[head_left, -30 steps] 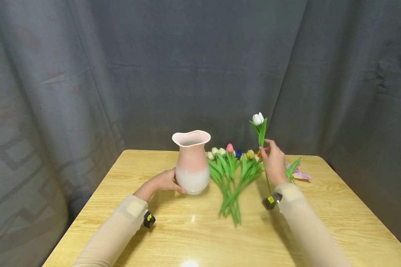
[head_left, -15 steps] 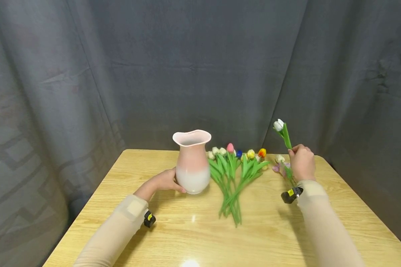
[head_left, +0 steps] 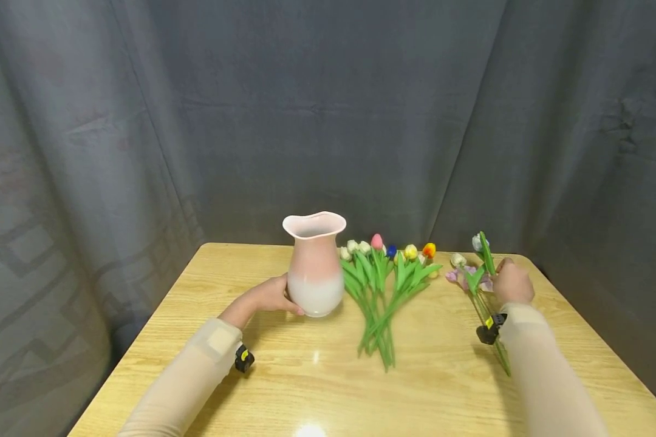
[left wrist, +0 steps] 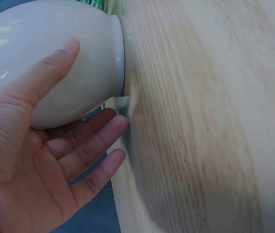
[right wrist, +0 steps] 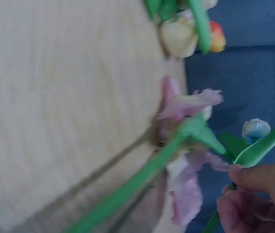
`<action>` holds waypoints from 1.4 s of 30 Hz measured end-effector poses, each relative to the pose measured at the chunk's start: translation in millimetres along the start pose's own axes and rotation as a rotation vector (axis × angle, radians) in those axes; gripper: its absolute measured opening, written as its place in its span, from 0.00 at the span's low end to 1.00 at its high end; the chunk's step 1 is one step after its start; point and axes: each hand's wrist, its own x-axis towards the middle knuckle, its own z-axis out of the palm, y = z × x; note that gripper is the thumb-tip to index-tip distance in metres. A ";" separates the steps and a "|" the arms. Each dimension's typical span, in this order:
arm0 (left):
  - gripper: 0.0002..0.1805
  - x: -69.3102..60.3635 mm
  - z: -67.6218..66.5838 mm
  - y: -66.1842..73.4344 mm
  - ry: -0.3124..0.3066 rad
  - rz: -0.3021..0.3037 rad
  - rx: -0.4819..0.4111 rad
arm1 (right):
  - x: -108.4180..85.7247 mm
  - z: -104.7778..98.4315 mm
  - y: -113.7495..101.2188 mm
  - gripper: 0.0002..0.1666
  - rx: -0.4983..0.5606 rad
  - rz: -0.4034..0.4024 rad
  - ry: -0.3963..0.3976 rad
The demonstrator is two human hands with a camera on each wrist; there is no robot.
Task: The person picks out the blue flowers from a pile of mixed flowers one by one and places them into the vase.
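A pink-and-white vase (head_left: 315, 273) stands upright on the table. My left hand (head_left: 273, 295) holds its lower left side; in the left wrist view the thumb (left wrist: 55, 65) lies along the vase's white belly, and the other fingers reach beneath and behind it. Over the table's far right part, my right hand (head_left: 514, 283) pinches the stem of a white tulip (head_left: 478, 242) just below its leaves. In the right wrist view the tulip's head (right wrist: 256, 130) looks bluish. Below and left of this hand lie a pink lily-like flower (right wrist: 188, 187) and a whitish bud (head_left: 458, 260).
Between vase and right hand lies a bunch of tulips (head_left: 382, 303), with white, pink, blue, yellow and orange heads toward the far edge. Bare wooden table (head_left: 317, 388) spreads in front. Grey curtains (head_left: 317, 121) hang behind and at both sides.
My right hand has carried the white tulip rightward past the bunch, then lowered it toward the flowers at the right. The left hand and vase have stayed in place.
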 end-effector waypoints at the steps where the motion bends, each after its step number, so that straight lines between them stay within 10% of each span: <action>1: 0.45 0.0 -0.4 0.2 0.000 0.000 0.004 | -0.3 2.0 2.5 0.11 -0.003 -0.001 -0.021; 20: 0.45 1.6 -1.3 -1.9 0.007 -0.017 0.029 | 1.0 19.3 17.3 0.17 -0.054 0.092 -0.248; 28: 0.46 1.5 -1.5 -2.2 0.005 -0.014 0.040 | 4.6 9.2 2.3 0.12 -0.124 -0.014 -0.150; 42: 0.45 0.0 -1.5 1.5 0.007 -0.024 0.039 | -8.5 22.2 -102.7 0.10 0.016 -0.409 0.271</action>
